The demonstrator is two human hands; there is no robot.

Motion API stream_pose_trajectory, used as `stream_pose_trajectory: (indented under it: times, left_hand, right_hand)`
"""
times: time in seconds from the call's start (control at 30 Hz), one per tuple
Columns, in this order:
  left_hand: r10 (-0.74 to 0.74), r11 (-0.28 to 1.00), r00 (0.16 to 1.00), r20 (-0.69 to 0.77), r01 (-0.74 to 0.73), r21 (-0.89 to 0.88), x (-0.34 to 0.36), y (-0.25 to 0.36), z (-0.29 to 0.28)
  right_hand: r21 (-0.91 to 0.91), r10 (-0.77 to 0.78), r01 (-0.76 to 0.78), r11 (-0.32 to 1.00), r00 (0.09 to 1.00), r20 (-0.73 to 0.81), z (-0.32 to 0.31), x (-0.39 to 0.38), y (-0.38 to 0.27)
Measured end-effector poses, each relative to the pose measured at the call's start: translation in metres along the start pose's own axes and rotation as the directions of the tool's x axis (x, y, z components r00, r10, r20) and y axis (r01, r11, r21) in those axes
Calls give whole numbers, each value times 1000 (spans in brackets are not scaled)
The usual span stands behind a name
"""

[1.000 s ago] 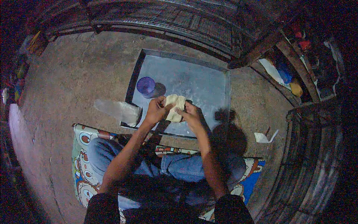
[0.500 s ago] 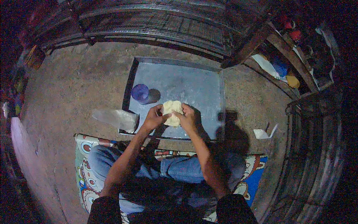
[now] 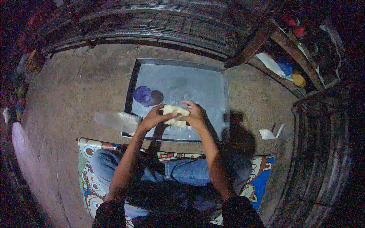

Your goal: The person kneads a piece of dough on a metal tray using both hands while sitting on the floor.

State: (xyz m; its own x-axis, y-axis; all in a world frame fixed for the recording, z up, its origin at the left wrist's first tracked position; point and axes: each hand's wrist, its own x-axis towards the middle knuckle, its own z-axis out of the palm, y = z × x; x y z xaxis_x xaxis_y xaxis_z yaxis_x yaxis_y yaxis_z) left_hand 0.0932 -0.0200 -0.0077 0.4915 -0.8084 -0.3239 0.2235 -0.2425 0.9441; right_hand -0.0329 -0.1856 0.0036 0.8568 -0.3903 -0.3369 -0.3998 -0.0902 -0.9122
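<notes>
A pale yellow piece of dough (image 3: 175,110) is held between my two hands over the near part of a shallow metal tray (image 3: 190,76). My left hand (image 3: 153,118) grips its left side, thumb stretched across the front. From the right, my right hand (image 3: 195,115) curls round the other side with its fingers raised over the far edge. White flour-like specks lie on the tray's floor. A round purple cup or container (image 3: 142,95) stands at the tray's left, casting a dark shadow beside it.
A crumpled translucent plastic bag (image 3: 123,122) lies against the tray's left front corner. On the floor at right is a small white folded piece (image 3: 268,133). I sit cross-legged on a cartoon-patterned mat (image 3: 88,148). Slatted wooden furniture (image 3: 152,22) stands beyond the tray.
The dough, flat and spread before, is now folded or bunched into a narrower shape. My right hand has shifted slightly right, its fingers lifting; my left hand has moved a little left.
</notes>
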Motion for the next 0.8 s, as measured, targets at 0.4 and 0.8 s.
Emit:
stream_pose_trajectory:
  times: [0.4, 0.8]
  left_hand:
    - [58, 998, 996, -63, -60, -22, -8, 7, 12]
    - [8, 934, 999, 31, 3, -358, -9, -1, 14]
  right_hand:
    - [48, 62, -59, 997, 996, -68, 10, -15, -22]
    - [604, -118, 27, 797, 987, 111, 0, -1, 13]
